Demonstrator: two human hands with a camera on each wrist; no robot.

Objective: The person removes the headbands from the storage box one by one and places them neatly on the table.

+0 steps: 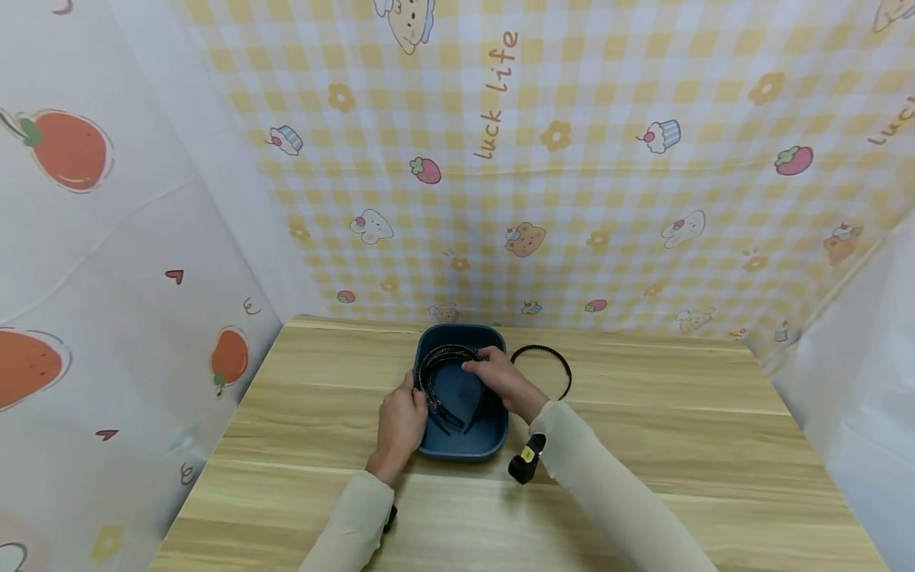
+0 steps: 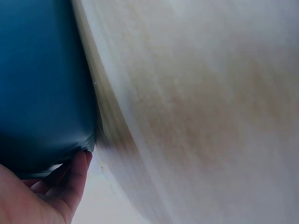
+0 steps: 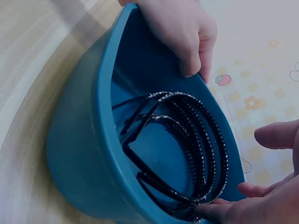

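A dark blue plastic bin (image 1: 463, 454) with rounded corners rests on the wooden table. Inside it are several black headbands (image 3: 212, 135), toothed along the inside and dotted with shiny specks. My left hand (image 1: 402, 417) grips the bin's left rim, its thumb inside the wall in the right wrist view. At the right side of the bin, my right hand (image 1: 506, 381) reaches in over the rim. Its fingertips (image 3: 217, 211) touch the headbands while the thumb stands well apart from them. The bin wall fills the left of the left wrist view.
Another black toothed headband (image 1: 569, 375) lies on the table (image 1: 679, 445) just right of the bin, partly hidden by my right hand and wrist. A yellow checked cloth (image 1: 600, 199) hangs behind the table. White printed cloth (image 1: 143, 238) hangs on the left.
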